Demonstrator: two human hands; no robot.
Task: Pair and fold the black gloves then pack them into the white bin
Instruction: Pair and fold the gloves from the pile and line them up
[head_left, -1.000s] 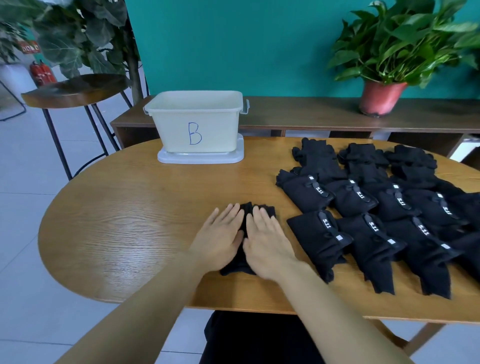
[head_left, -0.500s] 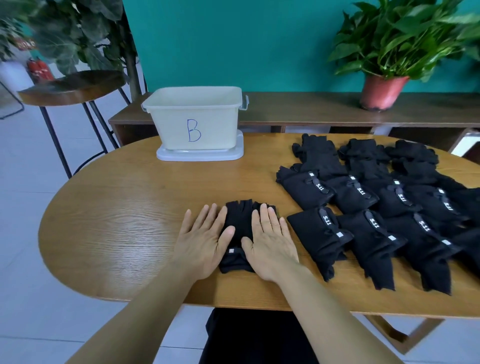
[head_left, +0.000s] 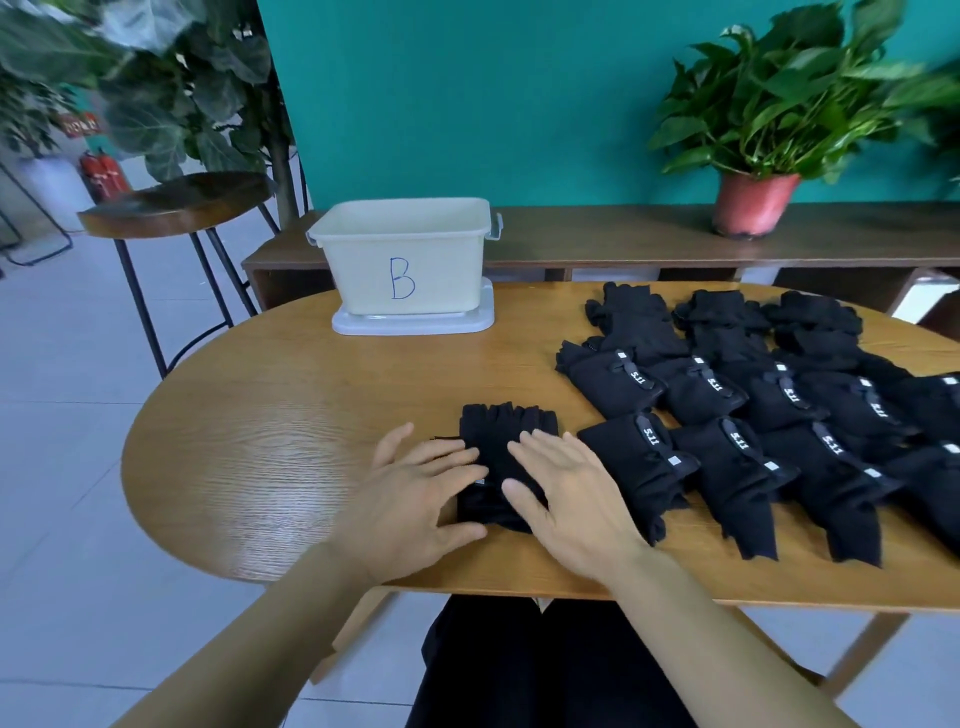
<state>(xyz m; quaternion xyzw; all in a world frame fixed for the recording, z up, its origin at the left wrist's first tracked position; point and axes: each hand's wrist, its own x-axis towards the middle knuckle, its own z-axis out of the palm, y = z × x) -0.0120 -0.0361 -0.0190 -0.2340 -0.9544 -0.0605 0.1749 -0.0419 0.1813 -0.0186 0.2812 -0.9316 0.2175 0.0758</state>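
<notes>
A folded pair of black gloves (head_left: 498, 441) lies on the wooden table (head_left: 270, 457) near its front edge. My left hand (head_left: 415, 499) lies flat at the pair's left side, fingers straight and touching it. My right hand (head_left: 566, 493) lies flat on the pair's right side, fingers spread. The white bin (head_left: 405, 260), marked with a blue B, stands on its lid at the table's far side, left of centre. Several more black gloves (head_left: 753, 410) lie in rows on the right half of the table.
A low wooden shelf (head_left: 597, 239) with a potted plant (head_left: 758, 202) runs behind the table. A round stool (head_left: 182, 202) and a leafy plant stand at the back left. Grey tiled floor surrounds the table.
Both hands slid apart from the middle of the folded pair toward its sides, baring more of the gloves. The camera view lowered slightly.
</notes>
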